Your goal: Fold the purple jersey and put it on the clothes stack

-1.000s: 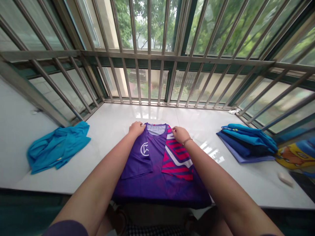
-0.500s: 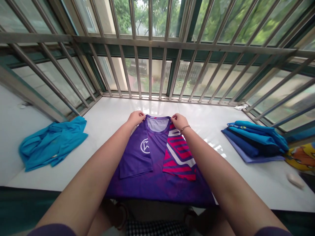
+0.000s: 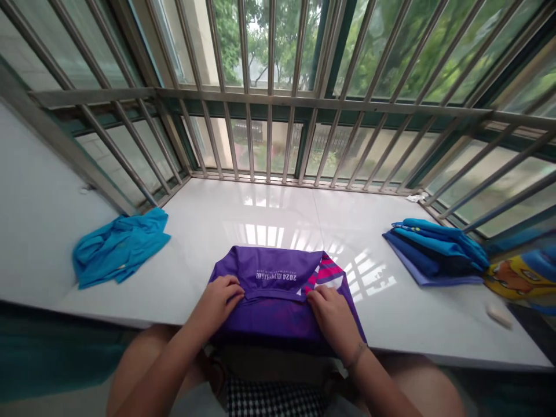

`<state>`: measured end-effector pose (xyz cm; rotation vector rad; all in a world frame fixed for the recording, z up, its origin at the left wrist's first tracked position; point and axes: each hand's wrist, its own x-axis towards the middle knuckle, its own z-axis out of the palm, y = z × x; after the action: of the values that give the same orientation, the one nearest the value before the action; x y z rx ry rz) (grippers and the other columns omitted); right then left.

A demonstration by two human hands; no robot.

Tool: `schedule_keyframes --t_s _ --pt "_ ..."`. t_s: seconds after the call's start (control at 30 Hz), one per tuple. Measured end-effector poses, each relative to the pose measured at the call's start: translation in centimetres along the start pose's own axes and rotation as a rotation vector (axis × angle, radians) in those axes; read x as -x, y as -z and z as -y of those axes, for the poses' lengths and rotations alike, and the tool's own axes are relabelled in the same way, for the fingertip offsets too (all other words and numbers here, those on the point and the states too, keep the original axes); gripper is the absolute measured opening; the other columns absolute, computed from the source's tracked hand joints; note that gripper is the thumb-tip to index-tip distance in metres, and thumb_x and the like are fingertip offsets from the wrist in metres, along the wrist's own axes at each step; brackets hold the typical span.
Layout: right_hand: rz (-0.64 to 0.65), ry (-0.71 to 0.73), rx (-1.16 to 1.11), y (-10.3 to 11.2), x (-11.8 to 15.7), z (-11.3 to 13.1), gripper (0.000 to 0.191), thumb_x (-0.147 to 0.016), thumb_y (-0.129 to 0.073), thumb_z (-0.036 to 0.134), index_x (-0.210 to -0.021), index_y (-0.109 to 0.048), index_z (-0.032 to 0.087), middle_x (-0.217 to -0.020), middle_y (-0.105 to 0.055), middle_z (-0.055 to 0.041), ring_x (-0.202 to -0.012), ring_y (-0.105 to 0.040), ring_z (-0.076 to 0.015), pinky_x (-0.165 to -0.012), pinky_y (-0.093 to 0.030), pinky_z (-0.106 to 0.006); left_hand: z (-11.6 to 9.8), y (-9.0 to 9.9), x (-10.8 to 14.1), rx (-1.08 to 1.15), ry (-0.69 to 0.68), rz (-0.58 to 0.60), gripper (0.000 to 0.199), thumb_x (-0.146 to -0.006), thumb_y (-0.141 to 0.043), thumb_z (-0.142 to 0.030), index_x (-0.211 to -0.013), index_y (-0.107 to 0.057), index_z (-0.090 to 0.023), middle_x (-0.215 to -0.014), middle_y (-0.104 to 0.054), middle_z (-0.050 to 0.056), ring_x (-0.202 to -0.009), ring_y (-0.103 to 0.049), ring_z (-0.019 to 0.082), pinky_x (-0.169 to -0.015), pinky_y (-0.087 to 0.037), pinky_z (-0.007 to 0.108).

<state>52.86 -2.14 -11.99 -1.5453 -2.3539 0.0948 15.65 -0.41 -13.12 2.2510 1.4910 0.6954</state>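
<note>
A purple T-shirt [image 3: 278, 318] with a pink-and-white striped sleeve lies in front of me, its upper part folded down over the body. White printing on the folded part appears upside down. My left hand [image 3: 222, 294] pinches the collar edge on the left, fingers closed on the cloth. At the collar's right end my right hand [image 3: 328, 304] has its fingertips closed on the fabric near the striped part. The lower part of the shirt hangs over the front edge of the white ledge.
On the left of the white ledge [image 3: 208, 214] lies a crumpled blue garment [image 3: 119, 246]. A stack of folded blue clothes [image 3: 434, 252] sits on the right, beside a yellow patterned item [image 3: 521, 275] and a small pale object [image 3: 498, 316]. Metal window bars [image 3: 269, 139] rise behind.
Both hands have come toward me with the collar, folding the shirt's upper part over onto its body. The sleeves no longer lie spread on top, and the back's printing now shows.
</note>
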Motion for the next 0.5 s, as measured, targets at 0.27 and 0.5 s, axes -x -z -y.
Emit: schedule_keyframes --t_s 0.27,0.5 --pt "-0.031 -0.139 0.073 1.5 -1.0 2.3 0.021 -0.11 -0.055 0.034 -0.115 -0.071 0.022 -0.109 -0.07 -0.0096 -0.1 -0.064 -0.0269 -0.086 -0.05 -0.039 -1.3 0.2 -0.5 -0.029 0.065 -0.132 0.016 -0.101 -0.063 -0.031 -0.107 -0.077 -0.025 -0.114 -0.076 0.008 -0.109 -0.07 0.029 -0.103 -0.057 0.048" --pt "0.072 -0.016 0.093 0.4 -1.1 1.8 0.014 -0.107 -0.062 0.027 -0.104 -0.076 0.025 -0.102 -0.072 -0.006 -0.094 -0.065 -0.022 -0.081 -0.046 -0.033 -0.4 -2.4 0.7 -0.156 0.037 -0.175 0.035 -0.099 -0.07 -0.042 -0.13 -0.073 -0.026 -0.131 -0.072 0.012 -0.123 -0.066 0.033 -0.106 -0.055 0.052"
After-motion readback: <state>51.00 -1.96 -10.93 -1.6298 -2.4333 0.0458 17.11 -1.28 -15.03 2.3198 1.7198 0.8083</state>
